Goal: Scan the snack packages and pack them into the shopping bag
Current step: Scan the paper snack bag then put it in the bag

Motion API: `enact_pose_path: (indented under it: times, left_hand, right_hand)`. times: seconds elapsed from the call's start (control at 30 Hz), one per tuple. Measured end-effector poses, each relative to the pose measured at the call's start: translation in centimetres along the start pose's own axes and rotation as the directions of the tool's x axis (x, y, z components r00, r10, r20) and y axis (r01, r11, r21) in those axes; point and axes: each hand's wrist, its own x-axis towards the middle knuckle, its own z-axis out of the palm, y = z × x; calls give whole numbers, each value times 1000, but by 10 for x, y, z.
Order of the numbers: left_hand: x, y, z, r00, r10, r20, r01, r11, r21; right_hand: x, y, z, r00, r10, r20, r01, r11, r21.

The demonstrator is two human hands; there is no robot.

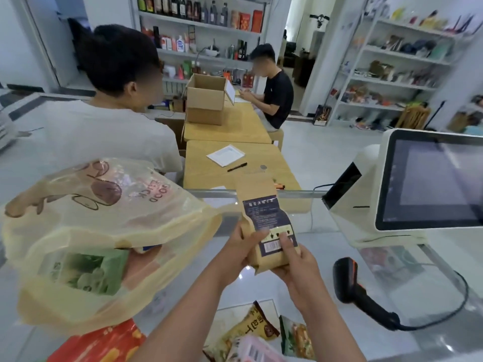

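Both my hands hold a tan kraft-paper snack package [257, 205] with a dark blue label, upright above the glass counter. My left hand [241, 250] grips its lower left side, thumb across the label. My right hand [294, 262] grips its lower right corner, thumb near the barcode. A translucent yellow shopping bag [104, 226] lies to the left, with a green package [88, 270] showing through it. A black and orange barcode scanner [351, 283] lies on the counter to the right of my hands. More snack packages lie at the bottom: a red one [104, 343] and yellow and green ones [251, 333].
A white checkout terminal with a dark screen [428, 184] stands at the right. A person in a light shirt [104, 131] stands beyond the counter; another sits at wooden tables [235, 163] holding a cardboard box, paper and pen. Stocked shelves line the back walls.
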Motion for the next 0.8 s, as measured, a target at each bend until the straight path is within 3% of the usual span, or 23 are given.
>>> enact_pose_path:
  times: [0.07, 0.17, 0.27, 0.37, 0.43, 0.53, 0.6, 0.67, 0.8]
  left_hand:
    - [2, -5, -2, 997, -46, -66, 51, 996, 72]
    - [7, -15, -3, 989, -106, -105, 109, 994, 20]
    - [11, -27, 1, 984, -132, -116, 127, 991, -47]
    - [23, -43, 8, 975, -154, -163, 148, 988, -48]
    - [32, -53, 13, 964, -179, -197, 173, 984, -44]
    - [47, -65, 18, 953, -211, -216, 204, 977, -53]
    - [56, -68, 24, 944, -241, -225, 232, 971, -64]
    - [65, -74, 31, 940, -252, -231, 240, 967, -82]
    - [77, -82, 43, 940, -240, -242, 219, 969, -110]
  right_hand:
    - [-2, 5, 1, 997, -46, -61, 45, 999, -16]
    - [-4, 9, -8, 995, -60, -81, 54, 996, -69]
    - [-5, 8, -30, 971, -164, -174, 90, 926, -368]
    - [-3, 3, -72, 878, -419, -232, 125, 667, -734]
    - [0, -2, -103, 839, -485, -248, 9, 467, -884]
    - [4, -7, -137, 919, -222, -326, -301, 140, -943]
    - [5, -2, -151, 952, -42, -302, -302, 4, -953]
    - [8, 8, -160, 965, -40, -259, -258, 27, -966]
    - [15, 22, -168, 953, -220, -207, -204, 33, -978]
